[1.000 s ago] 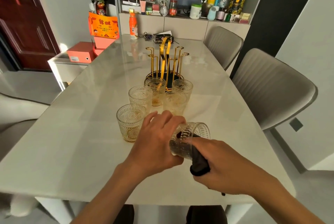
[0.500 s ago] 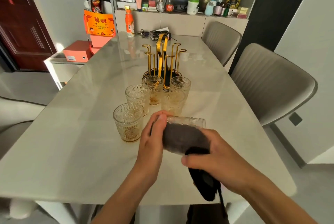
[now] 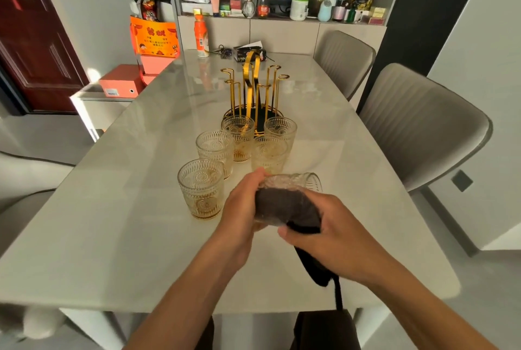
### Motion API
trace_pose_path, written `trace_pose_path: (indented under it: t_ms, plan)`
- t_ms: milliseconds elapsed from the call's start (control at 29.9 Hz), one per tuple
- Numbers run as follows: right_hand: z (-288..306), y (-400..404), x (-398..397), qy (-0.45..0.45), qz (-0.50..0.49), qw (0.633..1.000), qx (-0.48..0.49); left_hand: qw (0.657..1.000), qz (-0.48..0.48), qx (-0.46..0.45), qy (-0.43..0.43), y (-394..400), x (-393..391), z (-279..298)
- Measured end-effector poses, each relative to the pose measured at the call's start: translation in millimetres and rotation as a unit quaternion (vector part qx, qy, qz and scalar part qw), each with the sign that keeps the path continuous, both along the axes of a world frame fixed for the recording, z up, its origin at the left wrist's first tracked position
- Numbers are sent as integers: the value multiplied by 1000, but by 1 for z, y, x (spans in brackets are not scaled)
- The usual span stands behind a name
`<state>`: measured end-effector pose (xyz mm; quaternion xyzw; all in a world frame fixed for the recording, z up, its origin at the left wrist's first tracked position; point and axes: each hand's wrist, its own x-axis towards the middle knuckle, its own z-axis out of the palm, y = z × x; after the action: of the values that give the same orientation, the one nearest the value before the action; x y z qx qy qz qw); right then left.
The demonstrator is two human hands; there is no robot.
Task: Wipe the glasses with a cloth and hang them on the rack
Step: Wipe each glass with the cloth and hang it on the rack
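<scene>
A: Wiping glass one, w/ both hands over the near edge of the pale marble-look table. My left hand cups the base end of the clear embossed tumbler, fingers curled round it. It lies on its side, mouth toward 3 o'clock. My right hand has its fingers curled on the dark grey cloth, which is pressed over the near side of the tumbler, tail hanging off the table edge toward 6.

B: And the others?

A: Five more patterned glasses stand upright at 12 o'clock of my hands, between me and the gold wire rack with hooked arms. Nothing hangs on the rack, so I'd judge we're early in the job.

B: Next move?

A: Imo a few more turns of the cloth, maybe the inside too. Then flip it mouth-down and carry it to 12 o'clock onto a hook, lifting over the standing glasses w/o clipping them.

B: Diff vs a sec ago?

A: Then the cloth was bunched down by the rim, glass body mostly bare, left hand on top of it. Now the cloth is spread across the side and my left has slid to the base. Other glasses and rack haven't moved.
</scene>
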<state>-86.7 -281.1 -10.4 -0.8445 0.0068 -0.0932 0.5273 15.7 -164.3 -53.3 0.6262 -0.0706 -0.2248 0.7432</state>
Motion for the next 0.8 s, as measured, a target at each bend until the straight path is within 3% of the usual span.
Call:
trace_pose_path:
  t_ms: [33, 100, 134, 167, 234, 301, 334, 368, 401, 468, 501, 535, 568, 601, 668, 702, 735, 802]
  plan:
    - [-1, -2, 0, 8, -20, 996, 92, 997, 31, -35, -67, -2, -1, -4]
    - [0, -4, -1, 52, -37, 946, 317, 957, 94, -95, -255, -2, -12, -8]
    - [1, -5, -3, 58, -21, 929, 366, 934, 114, -101, -323, -2, -18, -8]
    - [1, -7, -6, 52, 5, 933, 355, 923, 131, -95, -348, -3, -19, -10]
    - [6, -8, -7, 30, 40, 980, 194, 952, 133, -48, -273, -5, -14, -4]
    - [7, -8, -6, -11, 37, 999, 15, 996, 19, 23, -85, -6, -1, 10]
    - [5, -8, -6, -19, 34, 999, 4, 998, -22, 43, -26, -4, 2, 11]
    - [2, -7, -5, -22, 24, 999, 44, 999, -23, 41, -23, -3, 2, 10]
    - [-1, -6, -5, -5, 10, 990, 143, 996, 10, 20, -88, -2, -2, 5]
    - [-3, -4, -4, 45, -14, 926, 375, 945, 120, -42, -300, 2, -16, -6]
    - [-2, -1, -6, 52, -10, 909, 414, 917, 151, -60, -365, 4, -21, -13]
    - [-1, 0, -6, 47, 9, 921, 388, 905, 166, -73, -385, 5, -21, -18]
    - [2, -1, -4, 41, 28, 950, 310, 915, 170, -70, -360, 5, -17, -16]
    - [4, 0, -2, 29, 46, 980, 190, 944, 162, -56, -283, 3, -9, -11]
    - [6, 1, 4, -6, 52, 998, -16, 994, 71, 14, -86, -1, 7, 0]
    - [4, 1, 6, -15, 47, 998, -44, 998, 31, 34, -31, 1, 9, 1]
    - [0, 0, 7, -19, 32, 999, -19, 998, 24, 26, -45, 3, 7, -2]
    - [-5, 0, 6, 27, -4, 974, 223, 972, 82, -55, -215, 6, 1, -10]
